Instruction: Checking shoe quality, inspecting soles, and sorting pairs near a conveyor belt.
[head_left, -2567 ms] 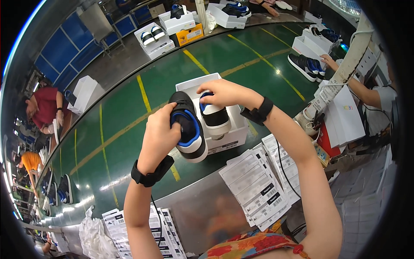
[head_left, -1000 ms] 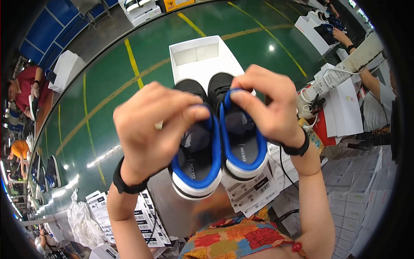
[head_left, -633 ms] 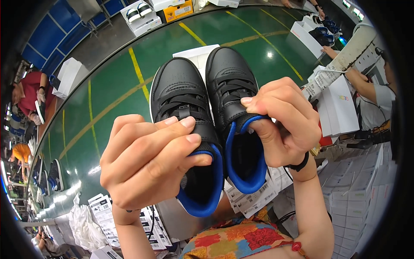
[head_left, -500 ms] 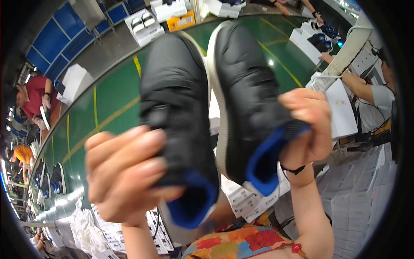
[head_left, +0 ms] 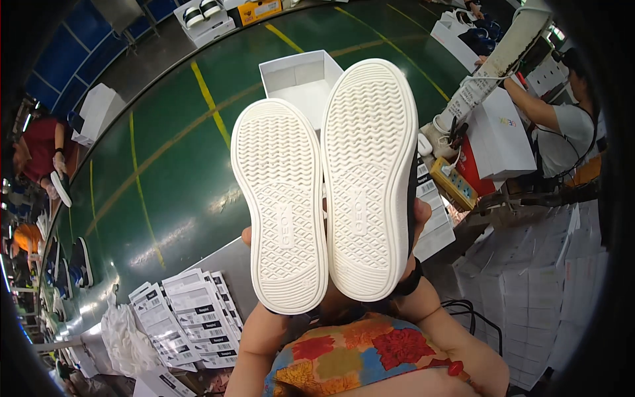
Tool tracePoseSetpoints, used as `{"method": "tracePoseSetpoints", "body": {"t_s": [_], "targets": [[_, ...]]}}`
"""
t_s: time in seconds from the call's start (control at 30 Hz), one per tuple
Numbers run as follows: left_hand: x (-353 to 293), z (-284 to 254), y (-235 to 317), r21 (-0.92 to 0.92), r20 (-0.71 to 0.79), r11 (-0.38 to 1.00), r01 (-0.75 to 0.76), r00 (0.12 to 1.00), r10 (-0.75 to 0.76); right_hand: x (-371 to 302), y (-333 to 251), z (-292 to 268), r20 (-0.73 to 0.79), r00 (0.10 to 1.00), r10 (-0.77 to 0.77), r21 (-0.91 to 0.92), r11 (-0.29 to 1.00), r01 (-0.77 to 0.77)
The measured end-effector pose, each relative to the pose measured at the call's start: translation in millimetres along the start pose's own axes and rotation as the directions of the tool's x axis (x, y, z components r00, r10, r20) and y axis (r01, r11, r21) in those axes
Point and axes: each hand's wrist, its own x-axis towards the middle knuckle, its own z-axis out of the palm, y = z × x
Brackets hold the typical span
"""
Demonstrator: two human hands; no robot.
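Note:
Two sneakers stand side by side before me, white patterned soles turned toward the view and toes up. My left hand [head_left: 247,236] is mostly hidden behind the left sneaker [head_left: 281,205], a fingertip showing at its edge. Around the right sneaker [head_left: 367,178] my right hand [head_left: 421,217] is closed, its fingers at the outer side and a dark band on the wrist. A strip of the dark upper shows along that side. Behind the soles, an open white shoebox [head_left: 296,76] rests on the green conveyor belt.
Stacks of printed label sheets [head_left: 198,317] and crumpled white paper [head_left: 126,341] lie at the near left. Dark sneakers [head_left: 83,261] stand on the belt's left end. A yellow power strip [head_left: 454,182] and a post [head_left: 493,66] are at right, near a co-worker [head_left: 569,129].
Both sneakers have been turned over from uppers and blue linings to white soles, side by side. The hands have gone behind them. An open white shoebox now shows on the belt.

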Motion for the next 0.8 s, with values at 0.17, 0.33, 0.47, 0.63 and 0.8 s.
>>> {"method": "tracePoseSetpoints", "body": {"t_s": [0.17, 0.33, 0.47, 0.63, 0.8], "targets": [[-5, -10, -5, -0.003, 0.044, 1.0, -0.009, 0.999, 0.009, -3, 3, 3, -0.173, 0.985, -0.031, -0.113, 0.994, 0.011], [1, 10, -8, 0.077, -0.012, 0.997, -0.032, 0.999, 0.033, 2, 2, -1, -0.093, 0.994, -0.057, 0.049, 0.997, 0.061], [7, 41, 1, 0.18, -0.15, 0.983, -0.038, 0.986, 0.065, 12, -4, 6, 0.002, 0.994, -0.111, 0.089, 0.99, 0.11], [41, 112, 5, 0.962, 0.058, 0.209, -0.179, 0.875, 0.481, 24, -34, 52, -0.202, 0.943, -0.265, -0.586, 0.804, 0.101], [65, 170, -1, 0.987, 0.074, -0.159, -0.028, 0.953, 0.292, 67, -47, 53, -0.16, 0.861, -0.482, -0.887, 0.453, 0.089]]}}
